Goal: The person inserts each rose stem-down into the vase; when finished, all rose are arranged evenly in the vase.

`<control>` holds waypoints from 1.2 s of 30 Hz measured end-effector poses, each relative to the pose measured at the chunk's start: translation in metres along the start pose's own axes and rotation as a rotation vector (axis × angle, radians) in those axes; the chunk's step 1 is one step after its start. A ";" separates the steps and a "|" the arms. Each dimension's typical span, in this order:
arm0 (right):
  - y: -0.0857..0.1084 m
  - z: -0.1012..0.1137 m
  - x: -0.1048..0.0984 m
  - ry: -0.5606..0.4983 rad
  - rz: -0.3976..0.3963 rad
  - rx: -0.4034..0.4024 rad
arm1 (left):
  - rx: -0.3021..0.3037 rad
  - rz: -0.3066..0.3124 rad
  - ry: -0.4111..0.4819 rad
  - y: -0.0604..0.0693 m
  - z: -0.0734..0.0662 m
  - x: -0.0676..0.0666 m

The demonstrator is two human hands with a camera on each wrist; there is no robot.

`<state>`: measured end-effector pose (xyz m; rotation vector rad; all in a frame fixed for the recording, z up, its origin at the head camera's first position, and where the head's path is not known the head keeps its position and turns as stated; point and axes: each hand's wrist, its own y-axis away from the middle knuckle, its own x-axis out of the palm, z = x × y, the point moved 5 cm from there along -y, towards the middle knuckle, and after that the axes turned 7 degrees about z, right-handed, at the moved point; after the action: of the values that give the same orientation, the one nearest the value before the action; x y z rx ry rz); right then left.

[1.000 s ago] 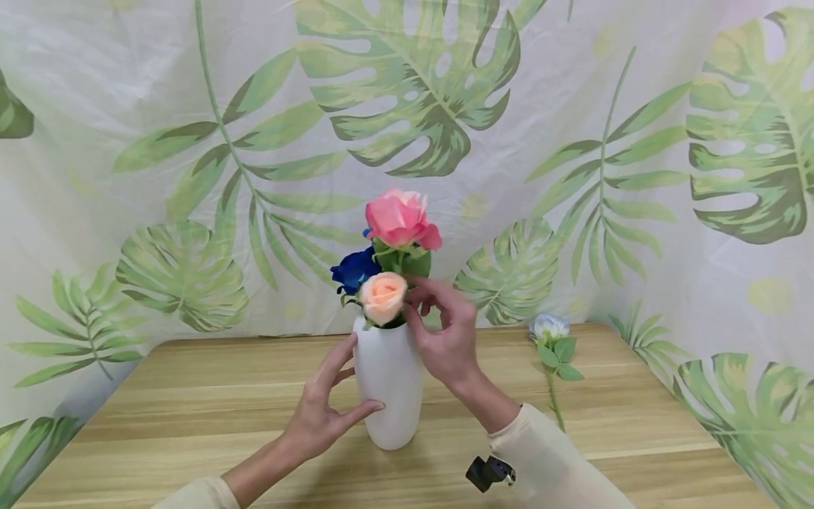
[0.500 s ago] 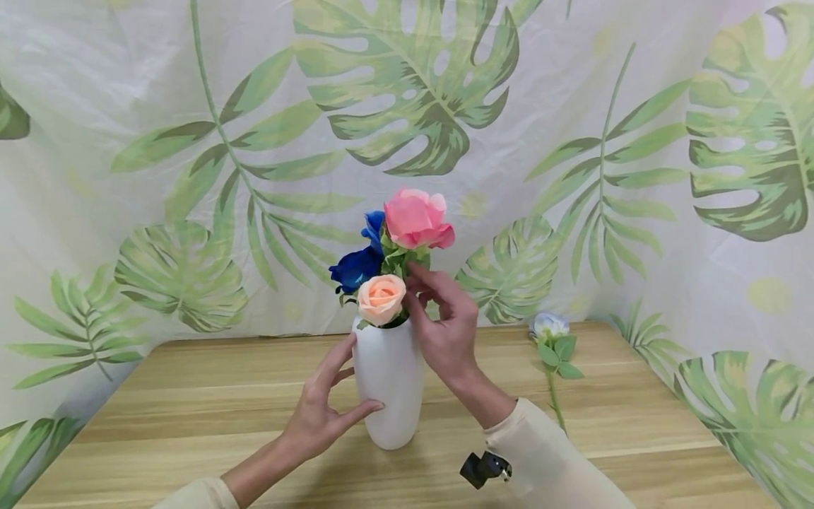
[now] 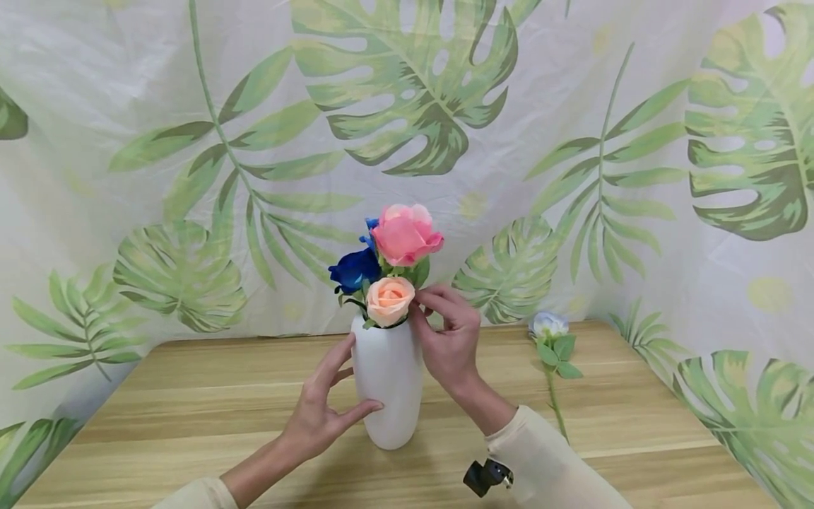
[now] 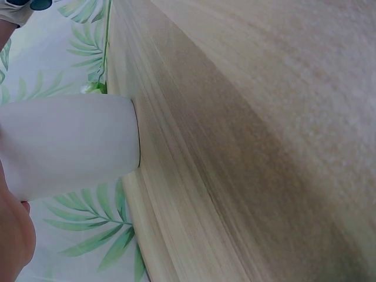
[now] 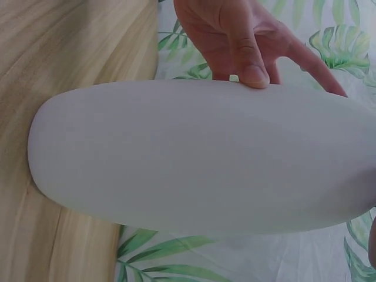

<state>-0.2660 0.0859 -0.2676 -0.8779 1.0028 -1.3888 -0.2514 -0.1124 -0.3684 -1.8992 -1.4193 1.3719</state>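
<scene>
A white vase (image 3: pixel 389 385) stands upright on the table. My left hand (image 3: pixel 321 403) holds it from the left, thumb across its front; in the right wrist view that thumb (image 5: pixel 252 73) touches the wall. Out of the vase's mouth rise a pink rose (image 3: pixel 405 237), a peach rose (image 3: pixel 390 301) in front of it and blue roses (image 3: pixel 356 270) at the left. At the right of the mouth, my right hand (image 3: pixel 451 339) pinches what looks like the pink rose's stem, just beside the peach bloom. The fingertips' hold is partly hidden by blooms and leaves.
A pale blue rose (image 3: pixel 549 325) with a green stem lies on the wooden table (image 3: pixel 210 396) to the right. Behind the table hangs a white cloth (image 3: pixel 280 212) printed with green leaves. A black device (image 3: pixel 486 477) is on the right wrist.
The pink rose has swung right, then dropped lower and back left, my right hand's fingers lowering with it. The peach rose has shifted slightly right. My left hand stays on the vase.
</scene>
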 end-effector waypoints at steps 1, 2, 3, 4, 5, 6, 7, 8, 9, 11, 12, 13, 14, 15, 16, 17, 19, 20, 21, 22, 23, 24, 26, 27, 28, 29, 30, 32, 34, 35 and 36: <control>0.001 0.000 0.000 0.003 0.006 -0.004 | 0.003 -0.001 0.003 0.000 0.000 0.000; 0.002 -0.001 0.000 0.006 0.010 -0.005 | 0.007 -0.002 0.006 0.000 0.001 0.000; 0.003 -0.001 0.001 0.013 0.014 -0.008 | 0.010 -0.004 0.010 0.000 0.001 0.000; 0.004 -0.001 0.001 0.019 0.018 -0.007 | 0.014 -0.006 0.012 0.000 0.001 0.000; 0.006 -0.001 0.001 0.026 0.022 -0.006 | 0.019 -0.007 0.013 0.000 0.001 0.000; 0.007 -0.001 0.001 0.030 0.027 -0.002 | 0.020 -0.008 0.014 0.000 0.001 0.000; 0.008 -0.002 0.001 0.039 0.030 0.001 | 0.022 -0.009 0.013 0.000 0.001 0.001; 0.009 -0.002 0.001 0.046 0.032 0.007 | 0.021 -0.010 0.012 0.000 0.001 0.001; 0.009 -0.002 0.001 0.052 0.034 0.014 | 0.021 -0.010 0.010 0.000 0.001 0.001; 0.010 -0.002 0.001 0.049 0.039 0.032 | 0.019 -0.010 0.006 0.000 0.000 0.001; 0.011 -0.002 0.000 0.047 0.043 0.039 | 0.016 -0.009 0.005 0.000 0.000 0.001; 0.011 -0.002 0.000 0.046 0.047 0.046 | 0.015 -0.009 0.004 0.000 0.000 0.001; 0.011 -0.001 -0.001 0.037 0.050 0.059 | 0.012 -0.008 0.005 -0.001 -0.001 0.001; 0.011 -0.001 -0.002 0.027 0.054 0.072 | 0.013 -0.008 0.004 -0.001 -0.001 0.001; 0.011 -0.001 -0.003 0.016 0.059 0.087 | 0.012 -0.008 0.004 -0.001 -0.001 0.000; 0.011 -0.001 -0.005 0.007 0.064 0.104 | 0.012 -0.008 0.004 -0.001 -0.001 0.000; 0.011 -0.002 -0.010 -0.011 0.075 0.153 | 0.005 -0.006 0.005 -0.001 -0.001 0.000; 0.012 -0.003 -0.013 -0.018 0.082 0.183 | 0.003 -0.004 0.007 -0.001 -0.001 0.000; 0.012 -0.004 -0.017 -0.023 0.091 0.221 | 0.003 -0.003 0.005 -0.001 0.000 0.000; 0.013 -0.005 -0.021 -0.024 0.103 0.260 | 0.000 -0.001 0.004 -0.002 0.000 0.000; 0.013 -0.006 -0.025 -0.023 0.121 0.304 | -0.001 0.001 0.004 -0.002 0.000 0.000; 0.014 -0.008 -0.030 -0.019 0.141 0.352 | -0.002 0.002 0.004 -0.002 0.001 0.000; 0.018 -0.013 -0.040 -0.003 0.184 0.439 | 0.001 0.002 0.005 -0.003 0.001 0.000; 0.020 -0.016 -0.045 0.007 0.202 0.479 | 0.001 0.001 0.005 -0.003 0.001 0.000; 0.023 -0.019 -0.051 0.022 0.219 0.503 | -0.001 0.001 0.007 -0.002 0.002 0.000; 0.025 -0.022 -0.058 0.041 0.232 0.526 | 0.002 0.000 0.009 -0.002 0.001 0.000; 0.028 -0.025 -0.065 0.059 0.238 0.541 | 0.002 -0.001 0.009 -0.002 0.001 0.000; 0.034 -0.031 -0.079 0.101 0.247 0.568 | 0.000 -0.002 0.006 -0.001 0.001 0.000; 0.039 -0.037 -0.094 0.157 0.268 0.607 | -0.004 -0.003 0.001 -0.001 0.001 0.000; 0.042 -0.040 -0.102 0.191 0.283 0.633 | -0.011 -0.002 0.000 -0.001 0.000 0.000; 0.045 -0.042 -0.110 0.219 0.301 0.651 | -0.023 0.001 -0.001 -0.001 0.001 0.000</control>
<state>-0.2819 0.1995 -0.3201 -0.0899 0.7277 -1.4365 -0.2523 -0.1118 -0.3683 -1.9142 -1.4409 1.3625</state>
